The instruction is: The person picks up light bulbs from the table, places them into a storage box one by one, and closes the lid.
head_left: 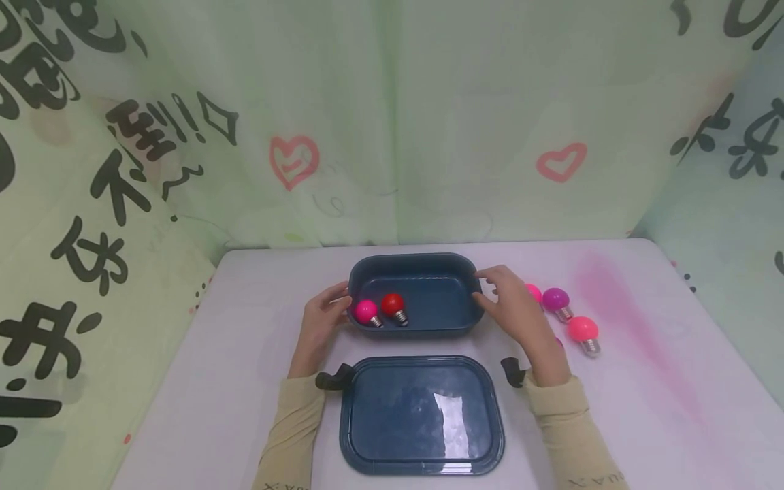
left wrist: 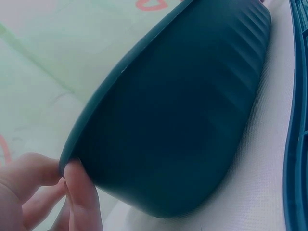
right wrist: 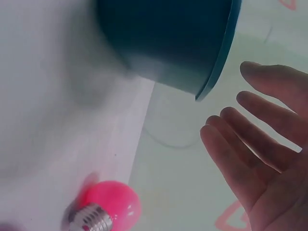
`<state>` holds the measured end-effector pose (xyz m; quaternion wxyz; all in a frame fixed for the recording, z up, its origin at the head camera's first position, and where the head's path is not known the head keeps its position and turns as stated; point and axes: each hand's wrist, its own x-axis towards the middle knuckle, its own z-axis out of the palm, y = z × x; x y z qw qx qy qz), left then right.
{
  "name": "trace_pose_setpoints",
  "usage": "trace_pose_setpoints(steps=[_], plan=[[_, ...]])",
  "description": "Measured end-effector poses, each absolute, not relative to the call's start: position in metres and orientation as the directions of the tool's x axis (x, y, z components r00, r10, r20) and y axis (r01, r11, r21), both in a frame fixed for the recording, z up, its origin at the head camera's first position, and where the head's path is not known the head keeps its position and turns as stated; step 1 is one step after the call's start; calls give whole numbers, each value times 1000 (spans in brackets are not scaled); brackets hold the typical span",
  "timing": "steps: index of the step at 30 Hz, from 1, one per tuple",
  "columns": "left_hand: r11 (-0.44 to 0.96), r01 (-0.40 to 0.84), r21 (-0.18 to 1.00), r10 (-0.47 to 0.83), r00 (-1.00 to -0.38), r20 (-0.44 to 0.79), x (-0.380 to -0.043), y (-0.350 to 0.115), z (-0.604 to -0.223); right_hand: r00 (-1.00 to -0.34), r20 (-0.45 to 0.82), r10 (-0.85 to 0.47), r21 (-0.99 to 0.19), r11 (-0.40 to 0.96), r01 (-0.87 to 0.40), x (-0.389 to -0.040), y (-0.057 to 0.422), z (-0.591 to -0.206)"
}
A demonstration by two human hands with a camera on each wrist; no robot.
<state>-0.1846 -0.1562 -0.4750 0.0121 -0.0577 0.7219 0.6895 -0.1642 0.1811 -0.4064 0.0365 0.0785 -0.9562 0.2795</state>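
Observation:
A dark blue rectangular box [head_left: 437, 296] stands on the table with its top uncovered. Inside, toward its left end, lie a pink light bulb [head_left: 366, 312] and a red light bulb [head_left: 393, 303]. My left hand [head_left: 320, 325] pinches the box's left rim; the left wrist view shows finger and thumb on the edge of the box [left wrist: 168, 120]. At the other end is my right hand [head_left: 517, 309]. The right wrist view has its spread fingers [right wrist: 260, 139] just apart from the box [right wrist: 163, 43], holding nothing.
A blue lid [head_left: 398, 415] lies flat in front of the box. Right of the right hand lie a purple bulb [head_left: 555, 299], a coral bulb [head_left: 583, 329] and a partly hidden pink bulb [head_left: 535, 292]. Another bulb is mostly hidden behind the right wrist. A curtain [head_left: 429, 136] hangs behind the table.

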Motion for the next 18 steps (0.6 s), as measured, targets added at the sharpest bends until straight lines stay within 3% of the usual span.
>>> trace_pose_setpoints(steps=[18], plan=[[28, -109, 994, -66, -992, -107, -185, -156, -476, -996, 70, -58, -486, 870, -84, -166, 207, -409]])
